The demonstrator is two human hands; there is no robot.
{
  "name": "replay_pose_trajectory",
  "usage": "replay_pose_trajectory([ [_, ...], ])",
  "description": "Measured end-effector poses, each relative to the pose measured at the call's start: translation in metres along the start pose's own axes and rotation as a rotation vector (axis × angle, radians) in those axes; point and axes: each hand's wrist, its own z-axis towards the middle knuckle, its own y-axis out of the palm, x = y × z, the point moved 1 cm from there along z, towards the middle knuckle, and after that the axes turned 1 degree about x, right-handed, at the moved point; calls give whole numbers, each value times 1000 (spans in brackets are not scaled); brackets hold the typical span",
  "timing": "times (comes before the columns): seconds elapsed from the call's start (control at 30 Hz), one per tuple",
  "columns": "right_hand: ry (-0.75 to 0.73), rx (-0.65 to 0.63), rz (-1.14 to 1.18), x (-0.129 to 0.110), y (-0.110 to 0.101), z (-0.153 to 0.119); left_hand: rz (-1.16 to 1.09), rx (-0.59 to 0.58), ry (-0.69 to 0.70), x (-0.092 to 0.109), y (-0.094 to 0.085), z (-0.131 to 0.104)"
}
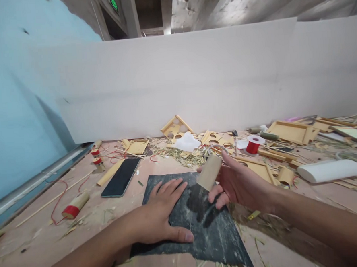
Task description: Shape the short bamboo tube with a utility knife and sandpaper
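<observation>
A dark, dusty sheet [202, 228] with rough edges lies on the table in front of me. My left hand [165, 215] rests flat on its left part, fingers spread and thumb pointing right. Above the sheet's right side, my right hand [232, 182] holds a short pale bamboo piece [209, 172] between thumb and fingers, tilted and casting a shadow below. The bamboo piece appears raised off the sheet.
A phone [121, 178] and a red-banded bamboo piece [76, 205] with red string are at left. Plant scraps, yellow wooden parts [291, 132] and a red thread spool [253, 144] lie behind. A white roll [330, 171] is at right.
</observation>
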Motion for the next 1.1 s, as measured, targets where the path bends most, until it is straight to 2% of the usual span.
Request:
replay_pose_trajectory([
  [0.1,-9,-61,44,3,-3,0,11,-2,-2,0,1,0],
  [0.33,-9,-24,-14,4,1,-5,18,36,15,-4,5,1],
  [0.5,64,70,-145,4,5,-10,-6,24,24,-6,6,0],
  [0.63,86,132,-152,3,6,-11,-1,38,38,-7,7,1],
  [0.83,66,101,-123,6,1,-8,9,40,39,-7,7,1],
  [1.0,94,26,-183,10,-2,-4,-25,68,54,-10,10,2],
  [1.1,89,5,-198,12,-3,-2,-30,160,107,-9,9,2],
])
